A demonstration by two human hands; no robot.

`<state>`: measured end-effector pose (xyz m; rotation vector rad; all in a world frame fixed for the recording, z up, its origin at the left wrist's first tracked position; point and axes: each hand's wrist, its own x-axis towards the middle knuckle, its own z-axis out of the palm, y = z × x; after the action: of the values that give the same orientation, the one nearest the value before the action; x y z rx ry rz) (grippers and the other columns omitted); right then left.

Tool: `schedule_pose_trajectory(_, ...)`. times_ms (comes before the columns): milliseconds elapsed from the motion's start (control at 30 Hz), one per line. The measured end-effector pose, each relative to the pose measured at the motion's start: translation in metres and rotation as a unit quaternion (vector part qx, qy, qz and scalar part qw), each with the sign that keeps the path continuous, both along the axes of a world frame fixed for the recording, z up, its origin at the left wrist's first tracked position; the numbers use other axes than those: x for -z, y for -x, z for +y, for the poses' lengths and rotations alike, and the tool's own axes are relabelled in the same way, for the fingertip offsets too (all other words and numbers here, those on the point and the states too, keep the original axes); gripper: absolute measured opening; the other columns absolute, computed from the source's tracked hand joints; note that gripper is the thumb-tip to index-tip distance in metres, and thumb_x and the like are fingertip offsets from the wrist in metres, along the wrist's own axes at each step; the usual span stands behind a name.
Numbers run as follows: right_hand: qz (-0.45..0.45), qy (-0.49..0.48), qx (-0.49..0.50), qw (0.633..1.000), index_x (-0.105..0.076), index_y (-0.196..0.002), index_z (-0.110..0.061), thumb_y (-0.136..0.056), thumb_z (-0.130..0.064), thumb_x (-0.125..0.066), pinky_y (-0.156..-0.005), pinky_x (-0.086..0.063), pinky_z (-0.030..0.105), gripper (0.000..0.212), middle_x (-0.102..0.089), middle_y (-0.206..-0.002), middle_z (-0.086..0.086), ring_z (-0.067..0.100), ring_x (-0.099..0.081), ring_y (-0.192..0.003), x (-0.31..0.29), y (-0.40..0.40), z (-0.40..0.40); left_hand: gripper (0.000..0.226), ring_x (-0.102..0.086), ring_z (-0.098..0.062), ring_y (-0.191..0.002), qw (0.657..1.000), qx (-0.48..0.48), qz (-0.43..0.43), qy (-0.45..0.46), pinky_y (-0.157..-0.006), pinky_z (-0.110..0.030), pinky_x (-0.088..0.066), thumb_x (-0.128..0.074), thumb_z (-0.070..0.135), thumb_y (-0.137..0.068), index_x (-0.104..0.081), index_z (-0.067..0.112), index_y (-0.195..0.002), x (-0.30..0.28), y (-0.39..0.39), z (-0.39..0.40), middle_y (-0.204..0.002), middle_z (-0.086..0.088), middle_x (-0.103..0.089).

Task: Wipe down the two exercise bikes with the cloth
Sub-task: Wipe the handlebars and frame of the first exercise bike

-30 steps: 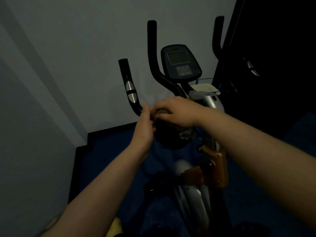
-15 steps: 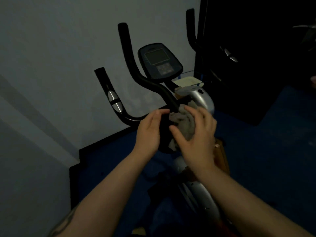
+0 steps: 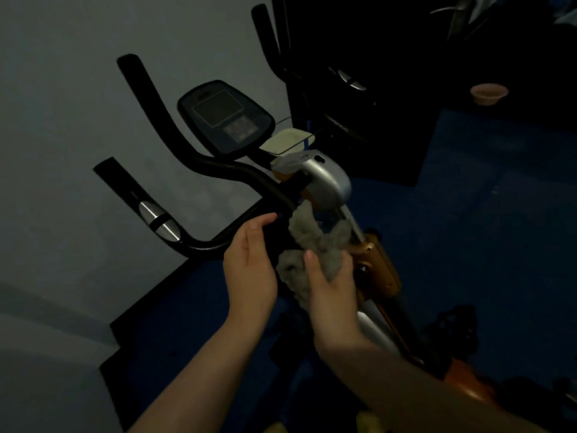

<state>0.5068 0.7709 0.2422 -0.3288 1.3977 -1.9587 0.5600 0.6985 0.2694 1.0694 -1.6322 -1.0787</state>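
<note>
Right hand (image 3: 331,295) pinching the fluffy grey cloth (image 3: 312,245) bunched against the black handlebar stem (image 3: 281,201) of the silver exercise bike (image 3: 327,179), left hand (image 3: 249,260) loose-fingered beside it, mid-wipe, next likely up the curved bars.
</note>
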Motion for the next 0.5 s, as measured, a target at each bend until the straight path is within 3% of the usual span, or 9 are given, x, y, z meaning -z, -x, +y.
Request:
schedule_pose_trajectory(100,-0.026,0.031,0.022,0.999,-0.049,-0.127,-0.023,-0.093,-0.022,-0.06,-0.089,-0.054,0.024,0.036,-0.065,-0.116,-0.002,0.006,-0.064,-0.103,-0.001,0.0,-0.007,0.037,-0.057,0.006,-0.1,1.0,-0.001,-0.004,-0.001,-0.084,-0.006,-0.041,-0.032,0.024,-0.105,-0.068,0.019,-0.11,0.001,0.0,0.0,-0.107,0.015,-0.065)
schedule_pose_trajectory(200,-0.034,0.022,0.044,0.998,-0.043,-0.132,-0.033,-0.091,-0.026,-0.062,-0.098,-0.049,0.029,0.045,-0.06,-0.124,-0.008,0.003,-0.06,-0.112,0.01,-0.024,-0.003,0.037,-0.06,-0.001,-0.101,1.0,-0.005,0.01,-0.008,-0.089,-0.017,-0.046,-0.032,0.025,-0.105,-0.069,0.02,-0.109,0.001,0.0,0.0,-0.107,0.008,-0.068)
schedule_pose_trajectory(300,0.014,0.03,0.038,0.999,-0.044,-0.13,-0.029,-0.092,-0.019,-0.061,-0.09,-0.052,0.02,0.042,-0.061,-0.121,-0.007,0.003,-0.06,-0.109,0.004,0.0,-0.007,0.037,-0.06,-0.001,-0.101,1.0,-0.003,0.008,-0.013,-0.09,-0.019,-0.047,-0.033,0.026,-0.105,-0.069,0.02,-0.109,0.0,0.0,0.002,-0.107,0.009,-0.068)
schedule_pose_trajectory(400,0.158,0.068,0.019,0.985,-0.039,-0.127,-0.034,-0.093,-0.014,-0.061,-0.091,-0.049,0.016,0.046,-0.054,-0.122,-0.013,0.002,-0.056,-0.113,-0.014,0.025,-0.02,0.036,-0.061,0.002,-0.095,1.0,-0.004,0.009,-0.016,-0.083,-0.013,-0.047,-0.033,0.025,-0.105,-0.069,0.019,-0.105,-0.002,0.001,0.002,-0.102,0.01,-0.068)
schedule_pose_trajectory(433,0.249,0.041,-0.012,0.967,-0.037,-0.126,-0.039,-0.092,-0.016,-0.061,-0.092,-0.047,0.017,0.047,-0.049,-0.125,-0.013,0.003,-0.052,-0.116,-0.017,0.025,-0.023,0.035,-0.061,0.001,-0.088,1.0,-0.008,0.017,-0.019,-0.077,-0.014,-0.047,-0.034,0.023,-0.105,-0.068,0.017,-0.099,-0.001,0.001,0.002,-0.096,0.009,-0.068)
schedule_pose_trajectory(500,0.477,-0.063,-0.08,0.873,-0.037,-0.128,-0.04,-0.089,-0.024,-0.062,-0.091,-0.047,0.028,0.05,-0.039,-0.126,-0.008,0.01,-0.044,-0.117,-0.018,0.024,-0.026,0.033,-0.057,-0.003,-0.072,0.999,-0.02,0.032,-0.039,-0.067,-0.019,-0.045,-0.035,0.02,-0.104,-0.062,0.013,-0.087,-0.001,0.0,0.003,-0.08,0.004,-0.063)
